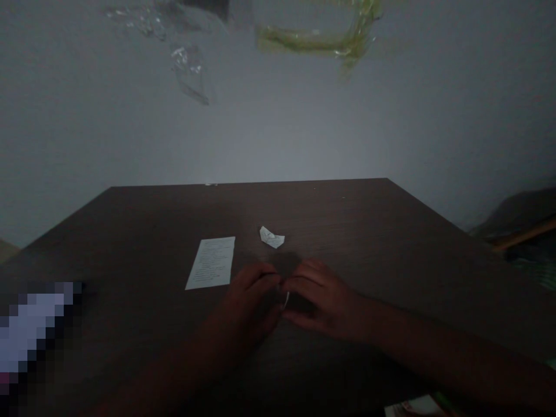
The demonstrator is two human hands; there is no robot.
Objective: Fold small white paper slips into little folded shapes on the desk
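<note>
My left hand [252, 298] and my right hand [319, 301] meet at the middle of a dark wooden table [391, 243]. The fingers of both are curled together around a small white thing [286, 300], of which only a thin edge shows between them; I cannot make out what it is. Just beyond the hands lies a small crumpled scrap of white paper [271, 237]. A flat rectangular slip of printed paper [211, 262] lies to the left of the scrap, near my left hand. The light is dim.
A pale wall stands behind the table's far edge, with clear and yellowish plastic [317, 35] near its top. A pixelated object [35, 330] sits at the table's left front. Something with printed paper [417, 405] shows at the bottom edge. Dark furniture [521, 226] stands to the right.
</note>
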